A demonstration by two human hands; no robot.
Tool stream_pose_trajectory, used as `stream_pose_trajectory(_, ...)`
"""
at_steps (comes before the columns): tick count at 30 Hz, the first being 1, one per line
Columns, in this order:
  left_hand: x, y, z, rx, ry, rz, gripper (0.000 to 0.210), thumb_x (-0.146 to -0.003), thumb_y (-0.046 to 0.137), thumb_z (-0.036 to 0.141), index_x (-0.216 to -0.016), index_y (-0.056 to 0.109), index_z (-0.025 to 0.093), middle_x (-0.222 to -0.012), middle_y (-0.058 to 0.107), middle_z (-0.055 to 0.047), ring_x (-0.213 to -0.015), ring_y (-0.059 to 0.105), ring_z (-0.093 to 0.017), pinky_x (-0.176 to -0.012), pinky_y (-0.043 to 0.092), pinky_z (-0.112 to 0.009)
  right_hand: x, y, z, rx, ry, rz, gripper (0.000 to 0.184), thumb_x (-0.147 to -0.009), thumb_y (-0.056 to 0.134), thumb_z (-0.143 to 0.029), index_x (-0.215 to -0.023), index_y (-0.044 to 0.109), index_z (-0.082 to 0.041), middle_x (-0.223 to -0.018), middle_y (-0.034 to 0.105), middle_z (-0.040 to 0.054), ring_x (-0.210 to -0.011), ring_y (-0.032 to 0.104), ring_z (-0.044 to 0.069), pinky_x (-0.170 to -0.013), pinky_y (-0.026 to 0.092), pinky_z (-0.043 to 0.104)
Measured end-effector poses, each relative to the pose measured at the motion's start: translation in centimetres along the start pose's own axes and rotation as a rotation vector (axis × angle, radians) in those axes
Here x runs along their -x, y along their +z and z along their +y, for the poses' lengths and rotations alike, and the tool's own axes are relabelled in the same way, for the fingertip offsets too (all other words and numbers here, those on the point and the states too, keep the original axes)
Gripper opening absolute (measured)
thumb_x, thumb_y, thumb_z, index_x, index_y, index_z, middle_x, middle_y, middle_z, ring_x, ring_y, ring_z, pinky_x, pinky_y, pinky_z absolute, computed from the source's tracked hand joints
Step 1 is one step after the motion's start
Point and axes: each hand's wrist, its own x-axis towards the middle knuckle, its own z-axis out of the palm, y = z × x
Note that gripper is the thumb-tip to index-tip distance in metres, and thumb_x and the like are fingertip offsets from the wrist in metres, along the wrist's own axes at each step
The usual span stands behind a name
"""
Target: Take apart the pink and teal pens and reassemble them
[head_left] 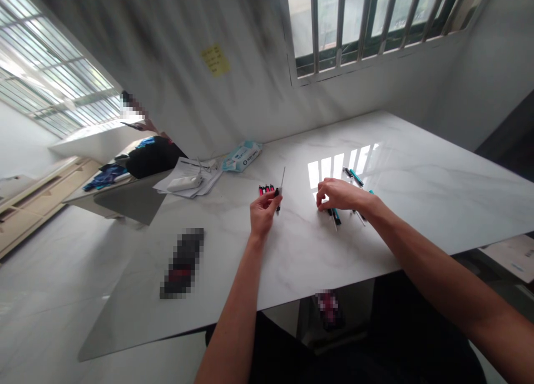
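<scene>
My left hand (262, 216) is closed in a pinch above the table, gripping a dark pen part with a thin pen refill (283, 177) sticking up from it. Just behind those fingers lies a row of red-and-black pens (266, 190). Over on the right, my right hand (340, 195) bends down to the tabletop with its fingers pressed together; whatever is between the fingertips is hidden. Beneath it are teal-and-black pen barrels (336, 217) and a thin refill. More pen parts (356, 176) lie behind this hand, and others (359, 217) show under the wrist.
The white marbled table (300, 261) carries papers (187, 172) with a white device (184, 183), a wipes packet (242, 156) and a blurred dark object (182, 263). A wall with a yellow note (216, 60) borders the far edge. Another person (144, 119) is at the left.
</scene>
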Motion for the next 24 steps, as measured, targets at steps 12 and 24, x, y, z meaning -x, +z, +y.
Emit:
stream_pose_trajectory(12, 0.1, -0.1, 0.0, -0.069, 0.017, -0.017, 0.038, -0.069, 0.089, 0.042, -0.096, 0.082, 0.017, -0.075, 0.073, -0.003, -0.065, 0.062, -0.012, -0.062, 0.050, -0.024, -0.1, 0.2, -2.0, -0.105, -0.119, 0.015, 0.004, -0.087, 0.076, -0.025, -0.086, 0.080, -0.023, -0.091, 0.073, 0.0070, -0.092, 0.063, 0.024, -0.080, 0.048, 0.035)
stream_pose_trajectory(24, 0.5, -0.3, -0.2, -0.467, 0.214, -0.131, 0.022, -0.082, 0.078, 0.038, -0.098, 0.083, 0.023, -0.093, 0.077, -0.004, -0.065, 0.054, -0.012, -0.061, 0.047, -0.026, -1.9, 1.2, -1.1, -0.994, 0.148, 0.607, 0.032, -0.079, 0.083, -0.047, -0.095, 0.077, -0.020, -0.086, 0.077, 0.0054, -0.074, 0.073, 0.019, -0.076, 0.061, 0.037)
